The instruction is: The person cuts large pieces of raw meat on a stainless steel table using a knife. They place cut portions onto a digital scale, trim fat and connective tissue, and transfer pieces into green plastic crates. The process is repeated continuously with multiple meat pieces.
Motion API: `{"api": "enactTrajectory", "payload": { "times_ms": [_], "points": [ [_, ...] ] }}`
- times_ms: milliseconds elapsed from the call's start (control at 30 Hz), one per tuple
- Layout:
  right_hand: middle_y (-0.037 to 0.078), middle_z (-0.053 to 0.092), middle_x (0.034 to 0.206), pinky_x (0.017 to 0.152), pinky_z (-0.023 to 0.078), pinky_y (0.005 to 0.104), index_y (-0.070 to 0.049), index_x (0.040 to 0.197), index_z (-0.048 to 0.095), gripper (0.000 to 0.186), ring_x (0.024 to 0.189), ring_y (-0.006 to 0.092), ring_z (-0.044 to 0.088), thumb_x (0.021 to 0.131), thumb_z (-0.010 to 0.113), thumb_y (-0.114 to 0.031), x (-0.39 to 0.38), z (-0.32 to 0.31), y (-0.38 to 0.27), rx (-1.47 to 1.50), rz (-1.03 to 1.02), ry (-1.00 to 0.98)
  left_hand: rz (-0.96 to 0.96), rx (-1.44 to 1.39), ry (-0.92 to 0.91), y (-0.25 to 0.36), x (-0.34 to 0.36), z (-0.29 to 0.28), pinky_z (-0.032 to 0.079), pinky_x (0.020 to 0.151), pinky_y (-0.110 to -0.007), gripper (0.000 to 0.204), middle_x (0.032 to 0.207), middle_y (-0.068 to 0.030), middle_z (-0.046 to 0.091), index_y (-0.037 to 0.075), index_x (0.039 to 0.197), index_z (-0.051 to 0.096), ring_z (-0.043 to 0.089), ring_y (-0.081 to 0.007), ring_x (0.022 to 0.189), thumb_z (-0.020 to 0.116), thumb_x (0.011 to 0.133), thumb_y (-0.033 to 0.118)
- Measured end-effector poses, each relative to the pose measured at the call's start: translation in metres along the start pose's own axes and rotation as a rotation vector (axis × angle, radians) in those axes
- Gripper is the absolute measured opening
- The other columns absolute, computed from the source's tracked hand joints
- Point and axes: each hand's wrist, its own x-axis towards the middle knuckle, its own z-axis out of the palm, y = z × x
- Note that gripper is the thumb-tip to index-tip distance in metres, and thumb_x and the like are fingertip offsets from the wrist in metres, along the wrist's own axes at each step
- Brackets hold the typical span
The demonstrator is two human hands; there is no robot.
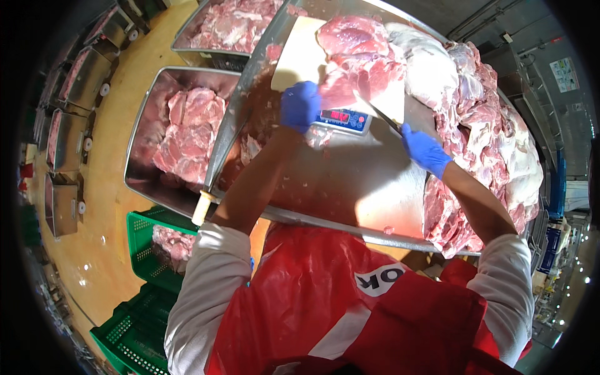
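Note:
My left hand (300,106), in a blue glove, is closed at the left lower side of a raw pink meat piece (356,81); what its fingers hold is hidden. My right hand (424,149), also gloved, grips a knife (384,117) whose blade tip reaches the meat. The meat lies on a white cutting board (294,50), with another red piece (353,34) behind it. A small digital scale (350,122) sits at the board's near side. A long steel rod with a white handle (203,205) lies along the left edge of the steel table (350,181).
Meat piles (469,125) cover the table's right side. Metal bins (144,134) holding meat stand on the left, with green crates (144,250) below them. Wheeled steel carts (65,140) stand along the far left of the yellow floor (103,237).

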Motion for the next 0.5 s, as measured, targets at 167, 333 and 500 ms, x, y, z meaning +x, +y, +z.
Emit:
{"api": "enactTrajectory", "payload": {
  "times_ms": [167, 333, 500],
  "points": [
    [0.027, 0.064, 0.081, 0.064, 0.049, 0.0556, 0.0, 0.118, 0.048, 0.024, 0.072, 0.0471, 0.063, 0.1, 0.046, -0.016, -0.022, -0.044, -0.007, 0.119, -0.038, 0.276, -0.323, -0.141, 0.044, -0.025, 0.013, -0.026, 0.049, 0.082, -0.047, 0.033, 0.102, -0.0217, 0.06, 0.005, 0.1, 0.062, 0.059, -0.0405, 0.094, 0.075, 0.073, 0.02],
    [0.028, 0.065, 0.085, 0.069, 0.05, 0.0554, 0.0, 0.112, 0.051, 0.024, 0.076, 0.0469, 0.064, 0.101, 0.041, -0.019, 0.067, -0.06, -0.056, 0.295, -0.206, 0.507, -0.041, -0.198, 0.038, 0.05, 0.036, 0.001, 0.047, 0.085, -0.051, 0.053, 0.114, -0.026, 0.049, 0.012, 0.125, 0.054, 0.054, -0.0462, 0.102, 0.073, 0.075, 0.013],
    [0.026, 0.068, 0.087, 0.071, 0.052, 0.0529, -0.001, 0.11, 0.049, 0.023, 0.083, 0.0453, 0.067, 0.1, 0.047, -0.022, 0.133, -0.063, -0.092, 0.101, -0.065, 0.395, -0.205, -0.088, 0.007, 0.059, 0.023, 0.008, 0.049, 0.08, -0.05, 0.052, 0.11, -0.0271, 0.049, 0.011, 0.129, 0.054, 0.056, -0.0474, 0.097, 0.067, 0.078, 0.004]
  ]
}}
